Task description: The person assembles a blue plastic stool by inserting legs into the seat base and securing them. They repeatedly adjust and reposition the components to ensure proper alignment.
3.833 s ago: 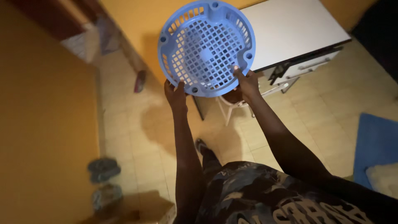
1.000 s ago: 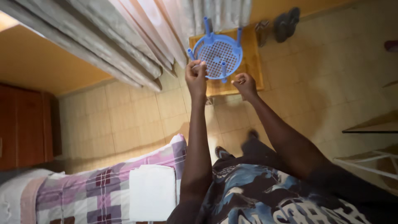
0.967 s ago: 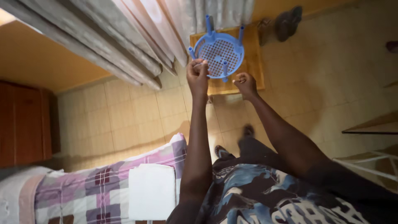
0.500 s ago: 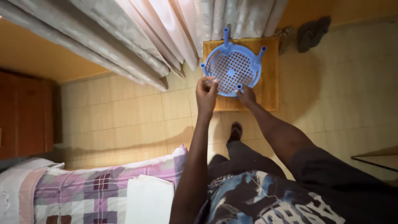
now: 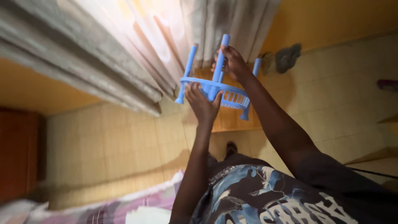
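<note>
While both hands were closed on it, the blue plastic basket (image 5: 215, 89) hung in the air in front of the curtains (image 5: 137, 45), tilted so that its slotted rim showed edge-on and its round posts stuck up and down through it. Half a second before, it had lain flat, its grid floor facing the camera, just over the low wooden surface (image 5: 226, 118); now it had been lifted off that and tipped on its side, so the basket was in the middle of being turned over, not set down. The left hand (image 5: 202, 105) gripped the near rim from below, fingers wrapped over the edge. The right hand (image 5: 232, 62) had shifted from the rim to one upright post (image 5: 219, 58) on the far side and held it in a full fist. A second post (image 5: 188, 70) stood free to the left, and a third (image 5: 256, 68) to the right, beyond the wrist.

Under the basket the wooden surface showed only as a strip, mostly hidden. Farther right, a dark shape on the tiled floor (image 5: 124, 141) near the wall was probably a shoe (image 5: 288, 56), though blur made that uncertain. At the near left edge lay the bed (image 5: 103, 209) with its checked purple cover.
</note>
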